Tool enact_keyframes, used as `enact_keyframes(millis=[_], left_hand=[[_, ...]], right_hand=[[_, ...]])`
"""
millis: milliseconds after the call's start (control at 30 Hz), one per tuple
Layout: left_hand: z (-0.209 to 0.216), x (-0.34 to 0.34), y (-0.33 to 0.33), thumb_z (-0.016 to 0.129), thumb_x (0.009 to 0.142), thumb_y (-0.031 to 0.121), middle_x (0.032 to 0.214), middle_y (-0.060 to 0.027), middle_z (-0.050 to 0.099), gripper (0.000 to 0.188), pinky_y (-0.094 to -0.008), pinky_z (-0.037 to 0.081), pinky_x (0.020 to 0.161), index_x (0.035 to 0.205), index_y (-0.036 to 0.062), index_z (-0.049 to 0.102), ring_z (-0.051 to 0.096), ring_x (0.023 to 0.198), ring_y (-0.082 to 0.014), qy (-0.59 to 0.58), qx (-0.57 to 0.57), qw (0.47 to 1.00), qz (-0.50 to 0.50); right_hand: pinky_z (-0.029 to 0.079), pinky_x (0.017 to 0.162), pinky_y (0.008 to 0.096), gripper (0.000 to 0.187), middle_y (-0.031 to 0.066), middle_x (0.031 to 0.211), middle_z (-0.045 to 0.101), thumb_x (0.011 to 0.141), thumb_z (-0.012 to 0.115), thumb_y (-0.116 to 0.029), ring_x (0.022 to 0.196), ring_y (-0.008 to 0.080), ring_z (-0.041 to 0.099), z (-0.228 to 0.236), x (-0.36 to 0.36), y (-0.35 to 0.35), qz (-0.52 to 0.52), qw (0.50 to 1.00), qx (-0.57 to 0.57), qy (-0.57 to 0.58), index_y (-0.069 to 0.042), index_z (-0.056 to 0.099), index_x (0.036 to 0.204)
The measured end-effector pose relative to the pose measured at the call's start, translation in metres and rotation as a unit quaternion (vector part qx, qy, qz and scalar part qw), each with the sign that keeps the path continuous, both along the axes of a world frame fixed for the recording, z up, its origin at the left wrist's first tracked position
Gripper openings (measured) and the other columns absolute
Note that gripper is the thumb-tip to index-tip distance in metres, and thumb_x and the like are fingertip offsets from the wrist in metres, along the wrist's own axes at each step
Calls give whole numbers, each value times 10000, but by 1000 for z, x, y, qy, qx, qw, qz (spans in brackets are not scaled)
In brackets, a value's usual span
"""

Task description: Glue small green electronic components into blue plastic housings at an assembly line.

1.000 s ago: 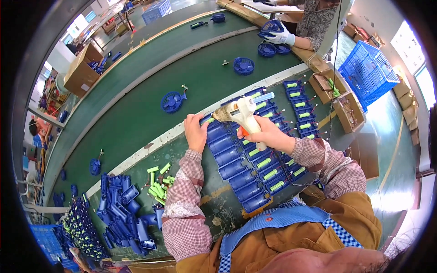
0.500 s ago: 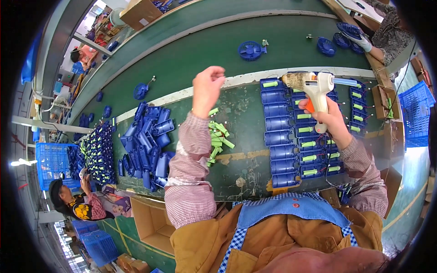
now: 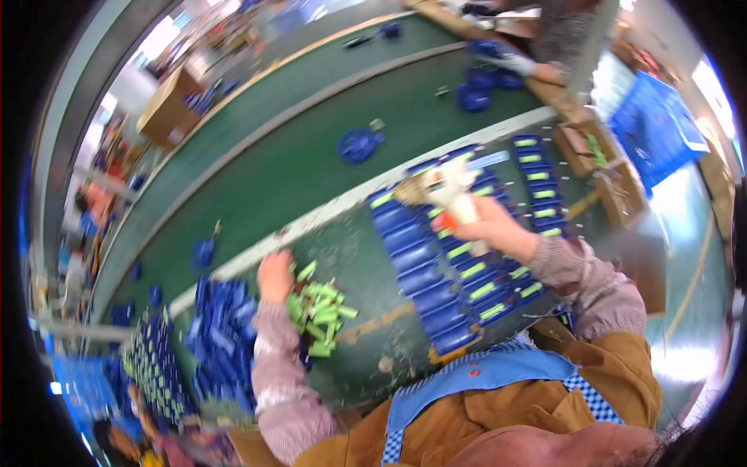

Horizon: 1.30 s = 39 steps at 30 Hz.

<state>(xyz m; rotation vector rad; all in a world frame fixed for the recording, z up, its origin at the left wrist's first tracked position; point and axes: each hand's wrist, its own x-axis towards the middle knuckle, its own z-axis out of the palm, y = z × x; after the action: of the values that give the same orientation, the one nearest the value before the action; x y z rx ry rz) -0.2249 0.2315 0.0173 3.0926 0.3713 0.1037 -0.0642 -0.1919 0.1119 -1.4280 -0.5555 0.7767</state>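
My right hand (image 3: 498, 226) grips a white hot glue gun (image 3: 459, 194) with an orange trigger and a pale blue glue stick at its back. Its stained nozzle hangs over the upper end of a row of blue plastic housings (image 3: 420, 261). Beside that row, more blue housings (image 3: 475, 272) carry light-green cylinders, which look like battery cells. My left hand (image 3: 276, 279) is at the upper left edge of a loose heap of light-green cells (image 3: 320, 311) with wires. Its fingers look curled but are blurred, and anything in them is hidden.
A heap of blue housings (image 3: 222, 335) lies left of my left forearm. Beyond the white rail, the green conveyor (image 3: 288, 167) carries blue round fan parts (image 3: 358, 145). Cardboard boxes (image 3: 618, 198) and a blue crate (image 3: 654, 128) stand at right. Another person's gloved hand (image 3: 513, 62) touches fan parts.
My view has turned and tilted. My left hand has moved from the rail down to the heap of green cells. The glue gun stays in my right hand, now nearer the left housing row.
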Motion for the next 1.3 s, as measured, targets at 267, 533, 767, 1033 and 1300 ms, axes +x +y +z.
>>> enact_keyframes(millis=[267, 533, 767, 1033, 1300], left_hand=[[50, -12, -17, 612, 714, -9, 934, -150, 585, 298, -440, 471, 760, 1002, 62, 577, 577, 879, -358, -167, 20, 984, 57], [109, -52, -33, 526, 830, -67, 879, -37, 533, 124, -243, 416, 631, 926, 4, 560, 496, 731, -118, -389, -253, 876, 132], [87, -64, -60, 558, 859, -73, 1012, -78, 570, 142, -235, 496, 757, 974, 10, 546, 564, 825, -138, -382, -705, 591, 86], [69, -56, -106, 571, 860, -71, 966, -101, 593, 144, -254, 514, 783, 953, 20, 510, 589, 841, -173, -302, -833, 459, 71], [60, -52, -145, 579, 859, -55, 960, -110, 613, 142, -248, 512, 731, 957, 36, 531, 593, 821, -174, -274, -870, 397, 104]], right_hand=[[434, 924, 296, 476, 83, 1076, 648, 729, 616, -107, 1007, 159, 595, -4, 5, -11, 1, 998, -30, -53, 16, 531, 1182], [424, 923, 285, 443, 64, 1068, 634, 731, 603, -88, 1001, 149, 579, 0, 7, -10, 13, 999, -5, -46, 4, 540, 1159], [431, 880, 265, 472, 45, 1051, 631, 736, 597, -80, 963, 123, 567, -1, 1, -12, 20, 999, 1, -44, -8, 513, 1195], [436, 921, 283, 502, 48, 1070, 627, 740, 597, -71, 1008, 133, 573, -5, 4, -14, 24, 1000, 10, -15, -8, 493, 1227], [459, 849, 271, 450, 28, 1041, 635, 737, 613, -112, 925, 109, 568, 4, 1, -13, 18, 1000, -7, -19, -25, 533, 1171]])
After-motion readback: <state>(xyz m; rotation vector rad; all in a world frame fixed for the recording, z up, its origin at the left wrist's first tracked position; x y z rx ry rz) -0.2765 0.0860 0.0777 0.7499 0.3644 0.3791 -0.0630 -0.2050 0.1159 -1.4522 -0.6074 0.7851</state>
